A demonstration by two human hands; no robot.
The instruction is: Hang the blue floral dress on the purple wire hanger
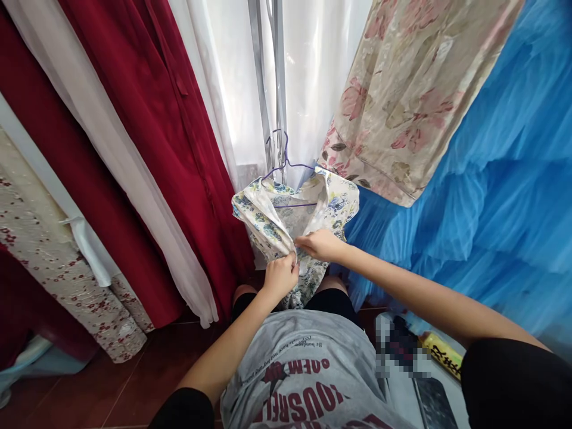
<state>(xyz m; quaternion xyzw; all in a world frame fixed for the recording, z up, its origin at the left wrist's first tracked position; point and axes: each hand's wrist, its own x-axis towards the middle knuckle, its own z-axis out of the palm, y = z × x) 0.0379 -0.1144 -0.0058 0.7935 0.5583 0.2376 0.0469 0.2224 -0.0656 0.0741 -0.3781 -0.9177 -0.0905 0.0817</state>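
A white garment with blue and yellow flowers hangs on a purple wire hanger in front of my body. Its neckline lies open, and the hanger's lower bar crosses inside it. My left hand is closed on the front edge of the garment, low at the neckline. Just above and to the right, my right hand pinches the fabric near the same spot. The fingertips of both hands are close together. Whatever small part lies between them is too small to make out.
Dark red curtains and a pale floral cloth hang at left. A beige floral cloth and blue ruffled tulle hang at right. Metal poles stand behind the hanger. A yellow packet and a dark phone-like slab lie at lower right.
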